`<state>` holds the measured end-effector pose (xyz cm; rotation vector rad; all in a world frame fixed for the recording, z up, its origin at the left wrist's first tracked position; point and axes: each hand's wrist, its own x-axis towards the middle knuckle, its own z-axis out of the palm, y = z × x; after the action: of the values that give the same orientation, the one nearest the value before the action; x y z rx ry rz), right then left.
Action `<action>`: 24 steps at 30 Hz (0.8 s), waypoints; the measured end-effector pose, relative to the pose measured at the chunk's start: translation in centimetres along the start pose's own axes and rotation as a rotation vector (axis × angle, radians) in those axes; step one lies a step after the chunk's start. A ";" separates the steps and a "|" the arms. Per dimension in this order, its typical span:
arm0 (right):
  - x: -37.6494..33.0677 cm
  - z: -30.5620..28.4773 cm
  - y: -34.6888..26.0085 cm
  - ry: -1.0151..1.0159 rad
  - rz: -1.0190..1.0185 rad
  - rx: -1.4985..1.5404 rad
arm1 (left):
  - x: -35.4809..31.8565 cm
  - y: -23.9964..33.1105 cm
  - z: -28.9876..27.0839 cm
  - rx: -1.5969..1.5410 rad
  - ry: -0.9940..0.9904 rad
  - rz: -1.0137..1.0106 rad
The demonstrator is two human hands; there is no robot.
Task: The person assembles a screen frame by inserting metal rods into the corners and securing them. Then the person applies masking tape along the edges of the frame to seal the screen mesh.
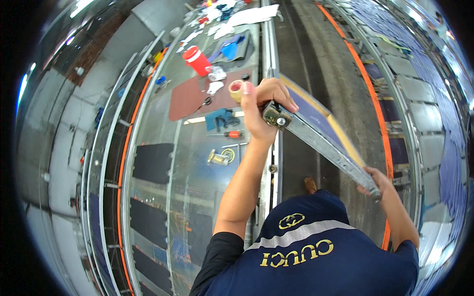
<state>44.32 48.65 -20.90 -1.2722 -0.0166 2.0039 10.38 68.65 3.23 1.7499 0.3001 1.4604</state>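
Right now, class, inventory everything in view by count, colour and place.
Table: one, greyish, left of centre
Mat: one, brown, on table
Tub: one, red, white, by mat
Scissors: one, dark, on mat
Screwdriver: one, red, on table
Tape roll: one, tan, upper centre
Panels: several, black, table's left
Strips: two, orange, either side
Frame: one, silver and purple, centre right
Clutter: uncountable, mixed, far table
Left hand: one, gripping frame
Right hand: one, gripping frame

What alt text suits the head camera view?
A person's left hand and right hand grip opposite ends of a purple-panelled metal frame above an aisle, beside a table holding a red container, scissors and a screwdriver.
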 end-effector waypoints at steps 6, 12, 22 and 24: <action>-4.3 1.8 4.1 0.600 -0.489 -1.384 | -4.9 -6.5 7.0 -0.080 0.095 -0.190; -10.3 17.0 1.3 0.421 -1.421 -0.876 | -8.9 -7.3 12.8 -0.031 -0.003 -0.298; -8.3 16.7 4.1 0.392 -1.620 -0.815 | -10.4 -4.8 13.0 -0.257 -0.134 -0.638; -9.0 17.2 4.1 0.380 -1.645 -0.779 | -10.5 -4.3 13.3 -0.311 -0.127 -0.656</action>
<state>30.47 46.57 -6.82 -1.2602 -1.2857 0.2740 20.54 58.97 -7.17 1.3098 0.4942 0.8630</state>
